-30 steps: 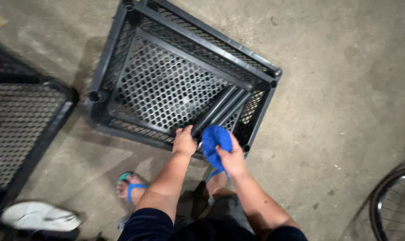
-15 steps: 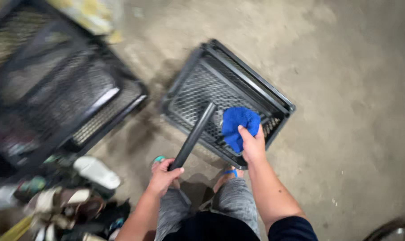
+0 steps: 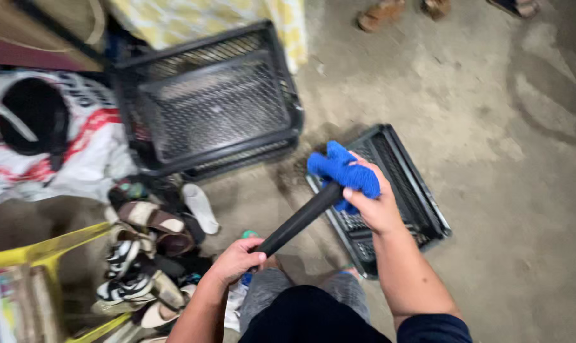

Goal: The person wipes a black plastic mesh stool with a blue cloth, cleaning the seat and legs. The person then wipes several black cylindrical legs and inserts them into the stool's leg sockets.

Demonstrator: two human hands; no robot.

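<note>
Gripping smooth black tube point(image 3: 299, 219): left hand point(image 3: 235, 261), right hand point(image 3: 375, 206) pressing fuzzy blue cloth point(image 3: 344, 172).

Bare concrete floor point(image 3: 491, 127) lies open right of the hands; heaped shoes point(image 3: 148, 254) and a black mesh plastic crate point(image 3: 212, 108) crowd their left.

Single head-worn view, steeply downward, close above the concrete floor point(image 3: 491, 159)

Dim, flat indoor light falls from above. The concrete floor point(image 3: 491, 127) is brightest at upper right, and soft shadows pool under the upper black crate point(image 3: 212, 101). Motion blur smears the shoe pile point(image 3: 148, 254) and the edges.
</note>
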